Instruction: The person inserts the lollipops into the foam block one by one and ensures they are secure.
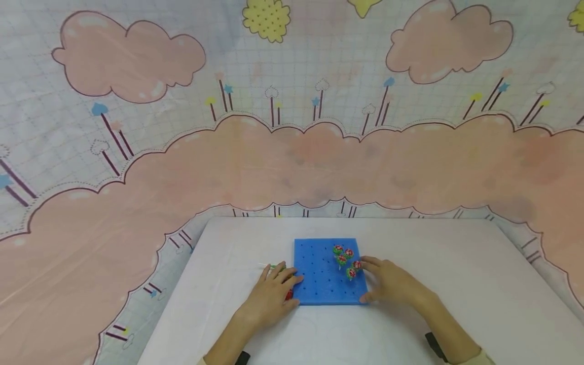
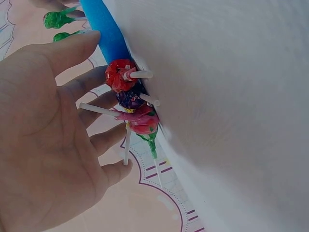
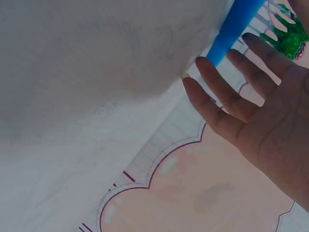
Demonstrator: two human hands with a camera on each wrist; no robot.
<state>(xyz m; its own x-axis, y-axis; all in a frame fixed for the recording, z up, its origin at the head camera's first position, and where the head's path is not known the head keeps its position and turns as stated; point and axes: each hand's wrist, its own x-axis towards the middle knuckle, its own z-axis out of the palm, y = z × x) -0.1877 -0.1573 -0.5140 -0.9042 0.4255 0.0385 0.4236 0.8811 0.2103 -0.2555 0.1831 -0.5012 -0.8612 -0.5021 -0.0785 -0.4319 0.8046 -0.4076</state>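
Observation:
A square blue foam board (image 1: 315, 274) with rows of small holes lies on the table. Several lollipops (image 1: 341, 260) in green and red wrappers stand on its right part, sticks down. At the board's left edge my left hand (image 1: 269, 299) is spread, fingertips touching the edge. Beside the board, under that hand, lie loose lollipops: a red one (image 2: 118, 77), a dark purple one (image 2: 129, 99) and a pink one (image 2: 145, 121), with other sticks among them. My right hand (image 1: 394, 284) rests its extended fingers and thumb against the board's right edge, nothing held in it.
The white table (image 1: 246, 235) reaches past the board on all sides. Behind it hangs a cloth (image 1: 283, 162) printed with pink clouds. A dark wrist strap (image 1: 436, 347) shows on the right forearm.

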